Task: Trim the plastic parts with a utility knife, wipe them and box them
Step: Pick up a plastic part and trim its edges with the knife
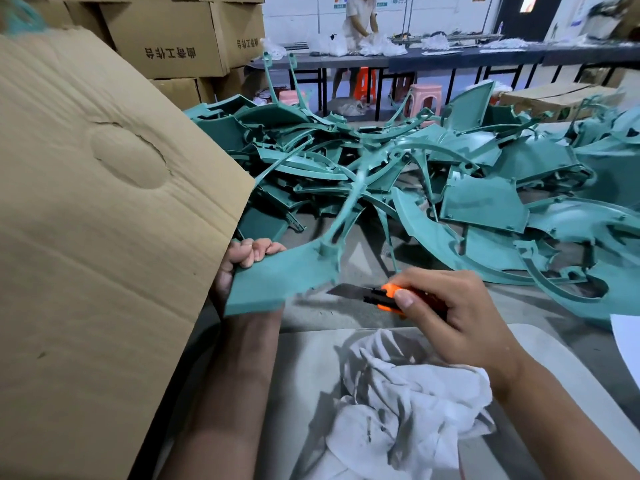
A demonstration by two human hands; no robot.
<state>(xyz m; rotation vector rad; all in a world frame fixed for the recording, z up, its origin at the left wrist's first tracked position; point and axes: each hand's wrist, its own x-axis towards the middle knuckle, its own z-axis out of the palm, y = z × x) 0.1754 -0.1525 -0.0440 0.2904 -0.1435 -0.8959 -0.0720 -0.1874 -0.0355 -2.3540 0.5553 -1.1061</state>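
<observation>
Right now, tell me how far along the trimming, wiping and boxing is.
Done: nothing shows as finished; the box's inside is hidden behind the brown cardboard flap. In hand: the left hand grips one teal plastic part; the right hand holds the orange utility knife. Left: the teal pile, the crumpled white rag unused.

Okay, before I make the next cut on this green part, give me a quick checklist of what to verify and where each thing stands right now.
1. Left hand grips the green part firmly: ok.
2. Right hand holds the knife: ok.
3. Blade extended: ok, bare metal shows.
4. Blade on the part's edge: not ok, there is a gap.
5. Left fingers away from the blade's path: ok, they hold the far end.
6. Rag near for wiping: ok.
</observation>
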